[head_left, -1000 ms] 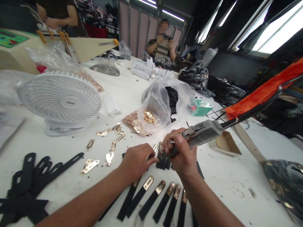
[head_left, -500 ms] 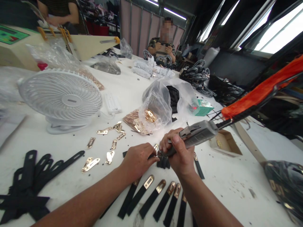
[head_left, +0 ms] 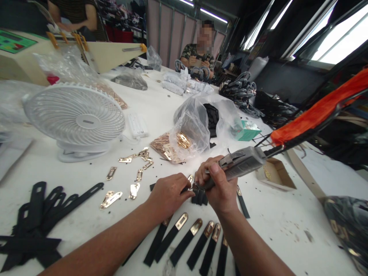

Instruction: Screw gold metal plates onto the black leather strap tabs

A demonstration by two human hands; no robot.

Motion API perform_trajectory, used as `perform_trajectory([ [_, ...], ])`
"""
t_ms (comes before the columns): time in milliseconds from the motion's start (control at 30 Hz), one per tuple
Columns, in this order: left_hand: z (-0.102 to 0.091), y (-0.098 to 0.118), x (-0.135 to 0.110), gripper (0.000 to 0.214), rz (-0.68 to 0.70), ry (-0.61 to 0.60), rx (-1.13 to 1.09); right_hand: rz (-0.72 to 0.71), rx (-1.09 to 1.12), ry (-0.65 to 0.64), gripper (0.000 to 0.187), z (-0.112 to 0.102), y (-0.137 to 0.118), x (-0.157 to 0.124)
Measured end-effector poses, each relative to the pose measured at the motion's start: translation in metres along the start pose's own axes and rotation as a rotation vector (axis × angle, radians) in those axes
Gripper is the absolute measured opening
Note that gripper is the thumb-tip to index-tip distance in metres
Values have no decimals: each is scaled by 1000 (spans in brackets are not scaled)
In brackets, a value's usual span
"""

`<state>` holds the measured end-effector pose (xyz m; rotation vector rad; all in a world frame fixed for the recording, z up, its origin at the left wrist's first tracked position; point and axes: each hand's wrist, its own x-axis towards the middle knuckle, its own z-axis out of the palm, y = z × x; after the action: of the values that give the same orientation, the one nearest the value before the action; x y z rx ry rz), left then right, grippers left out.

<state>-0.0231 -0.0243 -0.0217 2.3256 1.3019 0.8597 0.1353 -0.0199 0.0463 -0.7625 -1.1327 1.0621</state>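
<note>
At the lower middle of the frame, a grey tool (head_left: 235, 165) is gripped in the right hand (head_left: 220, 188). Its tip is pressed to black straps (head_left: 199, 196), which are pinched by the left hand (head_left: 168, 193). Finished straps (head_left: 184, 239) are laid out just below.

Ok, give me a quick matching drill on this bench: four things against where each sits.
Things:
1. fan
2. tool
3. loose gold clips
4. finished straps

Places:
A. in the right hand
B. row at the near table edge
C. far left, on its stand
D. scattered between the fan and the left hand

Pairs: 1-C, 2-A, 3-D, 4-B
</note>
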Motion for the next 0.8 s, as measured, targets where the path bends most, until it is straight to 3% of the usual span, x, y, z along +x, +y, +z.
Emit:
perform_trajectory([
  [233,-2,3,1,18,-54,-10,-36,-9,-5,8,33,-2,-2,1],
  [800,-2,3,1,12,-34,-54,-53,0,28,-5,32,-1,-3,0],
])
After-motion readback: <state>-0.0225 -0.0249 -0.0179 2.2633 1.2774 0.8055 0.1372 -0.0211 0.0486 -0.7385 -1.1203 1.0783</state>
